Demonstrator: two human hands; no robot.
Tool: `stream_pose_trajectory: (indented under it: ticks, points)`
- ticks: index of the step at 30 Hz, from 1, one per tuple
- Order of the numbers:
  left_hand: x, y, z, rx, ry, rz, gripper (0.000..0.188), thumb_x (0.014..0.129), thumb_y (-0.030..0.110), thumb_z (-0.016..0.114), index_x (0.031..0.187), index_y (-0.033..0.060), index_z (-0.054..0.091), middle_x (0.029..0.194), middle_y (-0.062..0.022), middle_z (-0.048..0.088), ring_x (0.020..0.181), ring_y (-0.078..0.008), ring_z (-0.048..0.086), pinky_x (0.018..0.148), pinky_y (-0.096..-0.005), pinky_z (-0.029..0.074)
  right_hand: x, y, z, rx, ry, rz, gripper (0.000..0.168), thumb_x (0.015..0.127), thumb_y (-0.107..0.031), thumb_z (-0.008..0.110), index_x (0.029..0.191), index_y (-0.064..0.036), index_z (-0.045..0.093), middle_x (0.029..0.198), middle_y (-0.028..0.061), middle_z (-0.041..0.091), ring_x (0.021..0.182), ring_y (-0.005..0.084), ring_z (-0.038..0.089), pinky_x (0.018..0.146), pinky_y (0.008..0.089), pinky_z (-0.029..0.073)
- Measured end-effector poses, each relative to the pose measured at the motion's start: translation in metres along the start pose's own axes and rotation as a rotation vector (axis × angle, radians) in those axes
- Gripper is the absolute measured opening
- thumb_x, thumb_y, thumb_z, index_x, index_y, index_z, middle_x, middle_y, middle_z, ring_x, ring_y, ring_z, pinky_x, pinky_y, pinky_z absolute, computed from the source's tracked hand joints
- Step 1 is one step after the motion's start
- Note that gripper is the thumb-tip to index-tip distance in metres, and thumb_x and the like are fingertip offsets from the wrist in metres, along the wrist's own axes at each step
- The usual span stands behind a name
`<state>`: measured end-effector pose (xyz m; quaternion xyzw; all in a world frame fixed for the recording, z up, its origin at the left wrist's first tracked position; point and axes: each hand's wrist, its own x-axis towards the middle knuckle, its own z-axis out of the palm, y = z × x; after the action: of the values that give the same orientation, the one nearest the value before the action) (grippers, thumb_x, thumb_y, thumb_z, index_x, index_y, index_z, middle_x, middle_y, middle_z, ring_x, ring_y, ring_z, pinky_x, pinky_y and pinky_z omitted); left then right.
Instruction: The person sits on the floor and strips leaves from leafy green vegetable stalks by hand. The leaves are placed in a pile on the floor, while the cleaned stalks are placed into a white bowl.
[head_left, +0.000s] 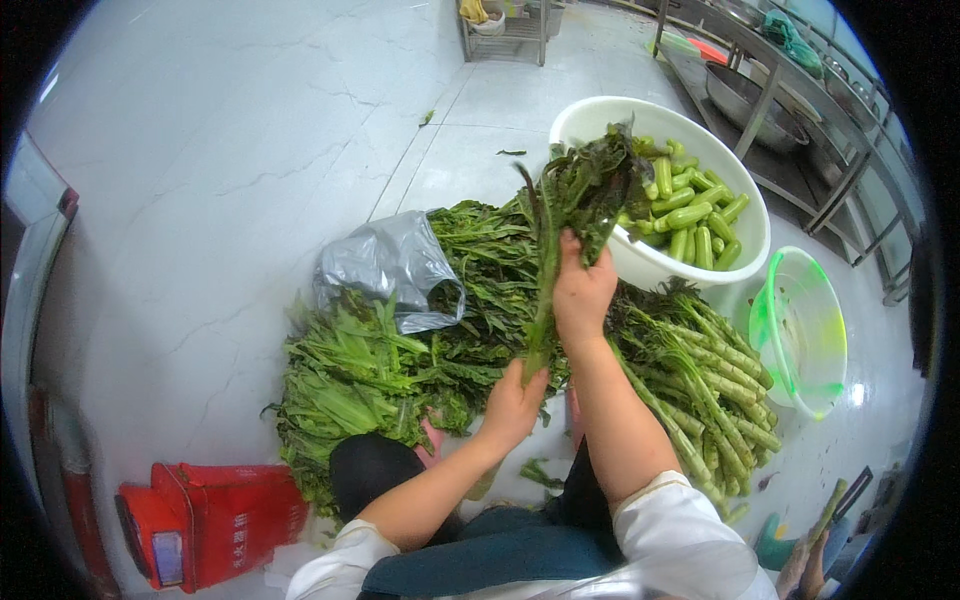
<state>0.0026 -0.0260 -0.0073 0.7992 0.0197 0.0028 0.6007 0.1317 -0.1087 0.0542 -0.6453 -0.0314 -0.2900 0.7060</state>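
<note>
A celtuce stalk (543, 300) with dark leaves at its top stands upright between my hands. My left hand (514, 405) grips its lower end. Higher up, my right hand (583, 292) is closed around the leafy part; its fingertips are partly hidden by leaves. Behind the stalk lies a heap of dark stripped leaves (487, 259), with paler green leaves (352, 390) heaped nearer my knee on the left. To the right of my right forearm, many celtuce stems (720, 382) are piled on the floor, some with leafy tips.
A white tub (731, 169) holds green courgettes (686, 214). Beside it stands a green-and-white plastic basin (799, 337). A silver plastic bag (386, 262) rests on the leaves. A red fire-extinguisher box (225, 525), a metal rack (765, 112) and another person's hand (814, 566) holding a stalk flank the area.
</note>
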Motion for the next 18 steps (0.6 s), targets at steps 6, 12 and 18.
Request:
stream_pose_trajectory:
  ticks: [6,12,18]
  points:
    - [0.009,-0.005,-0.013,-0.669,-0.452,-0.311,0.046,0.095,0.047,0.039,0.091,0.0032,0.051,0.063,-0.004,0.051,0.052,-0.0148,0.05,0.053,-0.0288,0.045,0.012,0.002,-0.012,0.488,-0.121,0.635,0.037,0.089,-0.032,0.058,0.112,-0.003,0.054,0.096,0.0085,0.062,0.083,0.0218,0.059,0.065,0.0336,0.049]
    - [0.012,-0.006,-0.031,-0.896,-0.844,-0.539,0.054,0.096,0.052,0.031,0.08,0.0051,0.052,0.064,-0.0095,0.055,0.054,-0.0187,0.052,0.062,-0.0324,0.047,0.017,-0.011,-0.026,1.004,-0.415,0.884,0.072,0.085,-0.059,0.049,0.13,-0.004,0.042,0.114,0.0189,0.056,0.09,0.03,0.063,0.072,0.0416,0.056]
    - [0.008,0.0,-0.012,-0.727,-0.635,-0.354,0.053,0.095,0.051,0.036,0.087,0.0033,0.058,0.077,-0.0119,0.062,0.07,-0.0221,0.06,0.068,-0.034,0.049,0.022,-0.019,-0.031,0.649,-0.185,0.698,0.026,0.085,-0.027,0.061,0.093,-0.002,0.058,0.078,0.0083,0.06,0.059,0.016,0.056,0.048,0.0281,0.043]
